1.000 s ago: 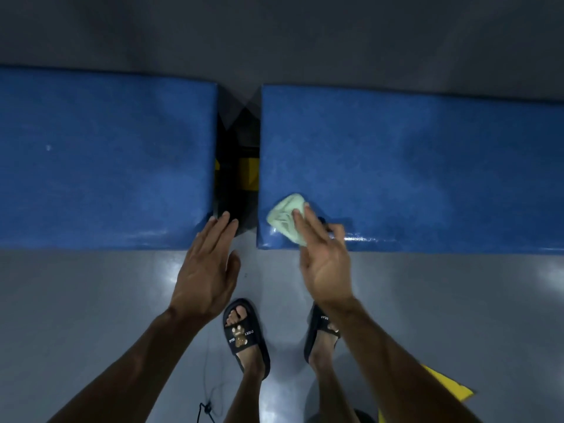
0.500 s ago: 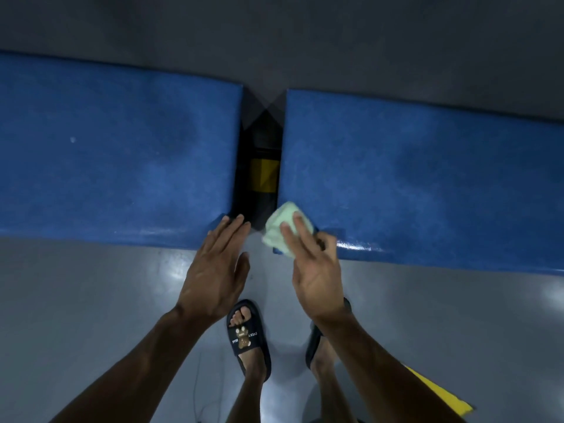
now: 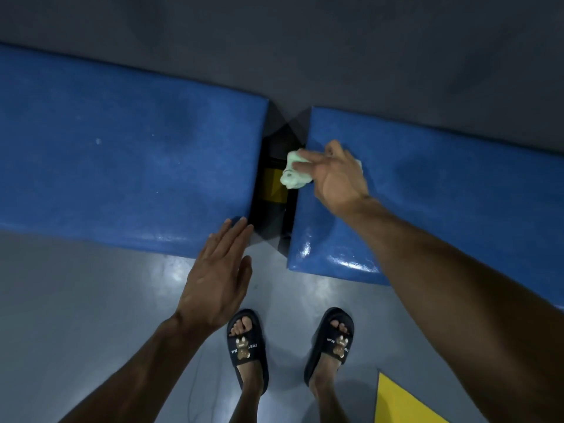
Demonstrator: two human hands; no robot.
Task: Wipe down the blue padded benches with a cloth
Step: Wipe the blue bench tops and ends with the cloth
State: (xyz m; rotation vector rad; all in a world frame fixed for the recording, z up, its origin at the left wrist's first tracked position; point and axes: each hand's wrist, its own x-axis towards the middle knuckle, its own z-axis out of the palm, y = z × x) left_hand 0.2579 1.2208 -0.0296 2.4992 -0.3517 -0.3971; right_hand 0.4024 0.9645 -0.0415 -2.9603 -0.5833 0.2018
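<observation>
1. Black slides [image 3: 247, 346] stand on the grey floor [image 3: 76, 300].
2. The left hand [image 3: 218, 276] is spread flat, fingertips at the left bench [image 3: 122, 154] corner.
3. The right hand [image 3: 334, 175] presses the crumpled green cloth [image 3: 293, 175] onto the right bench [image 3: 442, 190] edge, overhanging the gap.

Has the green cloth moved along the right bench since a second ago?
Yes. The cloth went from the right bench's near corner farther up its gap-side edge.

Blue benches [image 3: 137, 154], pale green cloth [image 3: 294, 175], grey floor [image 3: 76, 300], black bear-print sandals [image 3: 245, 346]
</observation>
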